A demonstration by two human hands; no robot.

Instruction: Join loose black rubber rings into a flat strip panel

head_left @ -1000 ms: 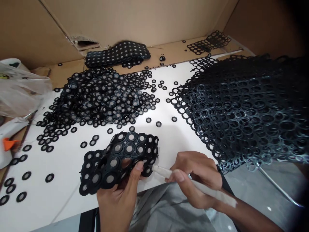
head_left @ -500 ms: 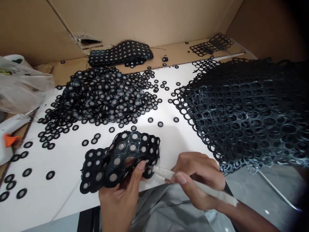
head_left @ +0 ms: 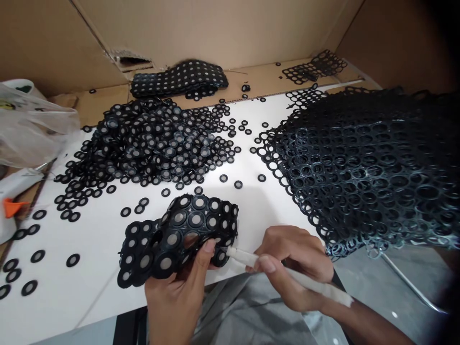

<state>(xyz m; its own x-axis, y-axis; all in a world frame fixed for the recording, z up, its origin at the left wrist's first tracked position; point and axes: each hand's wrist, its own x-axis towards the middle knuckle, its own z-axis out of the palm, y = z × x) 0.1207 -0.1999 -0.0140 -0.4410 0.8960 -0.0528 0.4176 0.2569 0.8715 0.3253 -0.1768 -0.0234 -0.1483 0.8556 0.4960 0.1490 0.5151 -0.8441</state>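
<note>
A curved black sheet of joined rings with pale centres point(head_left: 196, 219) is held near the table's front edge by my left hand point(head_left: 183, 292), its thumb on the sheet's lower edge. My right hand point(head_left: 291, 268) grips a white pen-like tool point(head_left: 309, 282) with a thin tip. That tip points left and lies at the sheet, close to my left thumb. One ring in the sheet shows a brownish, skin-coloured centre instead of a pale one. The fingers of my left hand under the sheet are mostly hidden.
Behind the sheet lies a large heap of loose black rings point(head_left: 143, 139) on the white board point(head_left: 97, 239). A stack of black ring mesh point(head_left: 366, 172) fills the right. Another dotted sheet point(head_left: 179, 79) rests at the back; a plastic bag point(head_left: 32, 124) and a white-orange tool point(head_left: 14, 206) are left.
The view has shifted very slightly. Both hands, the sheet and the white tool keep nearly the same positions relative to each other.
</note>
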